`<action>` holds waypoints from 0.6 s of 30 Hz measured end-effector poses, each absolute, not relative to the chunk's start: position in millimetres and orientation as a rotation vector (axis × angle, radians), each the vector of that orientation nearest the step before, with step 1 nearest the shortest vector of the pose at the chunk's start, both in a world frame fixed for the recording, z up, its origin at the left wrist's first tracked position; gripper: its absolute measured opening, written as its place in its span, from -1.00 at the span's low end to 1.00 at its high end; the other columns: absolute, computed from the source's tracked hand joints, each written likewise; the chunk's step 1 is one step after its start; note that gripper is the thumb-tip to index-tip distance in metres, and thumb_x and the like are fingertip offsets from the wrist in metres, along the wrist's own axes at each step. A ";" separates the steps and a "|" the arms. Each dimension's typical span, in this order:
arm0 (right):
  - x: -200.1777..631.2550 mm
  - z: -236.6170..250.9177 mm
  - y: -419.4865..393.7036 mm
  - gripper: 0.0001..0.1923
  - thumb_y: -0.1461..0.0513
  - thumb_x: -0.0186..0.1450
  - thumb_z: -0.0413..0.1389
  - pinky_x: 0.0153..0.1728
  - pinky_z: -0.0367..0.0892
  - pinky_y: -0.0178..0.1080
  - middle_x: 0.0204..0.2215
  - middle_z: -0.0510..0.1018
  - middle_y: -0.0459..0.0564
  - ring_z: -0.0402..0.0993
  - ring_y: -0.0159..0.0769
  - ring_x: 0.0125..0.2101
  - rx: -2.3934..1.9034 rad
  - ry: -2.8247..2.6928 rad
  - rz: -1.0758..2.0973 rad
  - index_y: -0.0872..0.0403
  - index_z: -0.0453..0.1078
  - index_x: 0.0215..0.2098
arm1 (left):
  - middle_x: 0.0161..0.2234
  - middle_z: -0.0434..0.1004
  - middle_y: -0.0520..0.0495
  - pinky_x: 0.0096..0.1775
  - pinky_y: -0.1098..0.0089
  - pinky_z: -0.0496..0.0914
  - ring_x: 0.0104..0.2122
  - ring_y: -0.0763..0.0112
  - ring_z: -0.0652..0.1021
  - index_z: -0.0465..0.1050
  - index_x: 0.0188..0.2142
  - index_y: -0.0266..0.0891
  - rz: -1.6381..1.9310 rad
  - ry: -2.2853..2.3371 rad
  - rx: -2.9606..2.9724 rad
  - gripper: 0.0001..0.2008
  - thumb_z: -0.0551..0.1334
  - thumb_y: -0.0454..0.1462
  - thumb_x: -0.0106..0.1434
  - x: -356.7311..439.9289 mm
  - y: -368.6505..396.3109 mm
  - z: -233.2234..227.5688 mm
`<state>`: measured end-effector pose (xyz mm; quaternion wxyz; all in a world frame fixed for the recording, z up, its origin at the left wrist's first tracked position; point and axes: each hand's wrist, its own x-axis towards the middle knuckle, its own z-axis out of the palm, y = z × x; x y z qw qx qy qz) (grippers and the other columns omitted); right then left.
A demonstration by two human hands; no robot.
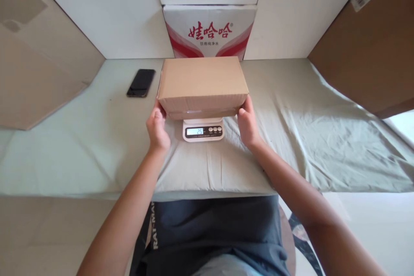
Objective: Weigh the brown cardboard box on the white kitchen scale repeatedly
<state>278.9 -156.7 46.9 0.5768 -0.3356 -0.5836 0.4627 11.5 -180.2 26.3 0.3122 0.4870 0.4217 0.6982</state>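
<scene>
Gripping the near corners of a closed cardboard box (203, 84), the left hand (157, 128) and right hand (247, 124) hold it from either side. It sits on a white digital scale (203, 130) whose display reads 25. Pale green cloth (291, 138) covers the table; a black phone (141, 82) lies left of the box; a red-and-white printed carton (209, 30) stands behind.

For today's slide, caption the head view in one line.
Both hands, left and right, hold a cardboard box on a kitchen scale.
</scene>
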 end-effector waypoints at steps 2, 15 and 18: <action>282.3 44.8 -154.9 -0.18 -0.28 0.29 0.06 0.57 -0.08 0.23 0.54 0.11 -0.21 -0.13 -0.03 0.58 -0.820 -1.329 1.075 -0.31 0.07 0.43 | 0.35 0.46 -0.12 0.44 0.07 0.20 0.44 0.05 0.33 0.49 0.25 -0.01 1.910 1.078 1.257 -0.38 0.13 0.21 0.37 8.9 -177.5 26.3; 294.4 35.4 -137.3 -0.12 -0.31 0.22 0.07 0.60 -0.16 0.20 0.54 0.12 -0.14 -0.07 -0.05 0.57 -0.889 -1.139 1.084 -0.24 0.11 0.41 | 0.49 0.22 0.03 0.44 0.10 0.20 0.50 0.13 0.21 0.36 0.33 0.16 1.947 1.175 1.250 -0.28 -0.03 0.33 0.35 -11.3 -156.1 6.3; 296.7 27.6 -131.5 -0.15 -0.32 0.23 0.06 0.59 -0.14 0.22 0.54 0.14 -0.15 -0.06 -0.06 0.57 -0.909 -1.166 1.078 -0.27 0.12 0.40 | 0.49 0.22 0.01 0.45 0.13 0.19 0.50 0.13 0.21 0.39 0.32 0.10 1.965 1.181 1.185 -0.28 -0.01 0.31 0.36 -6.0 -155.9 11.2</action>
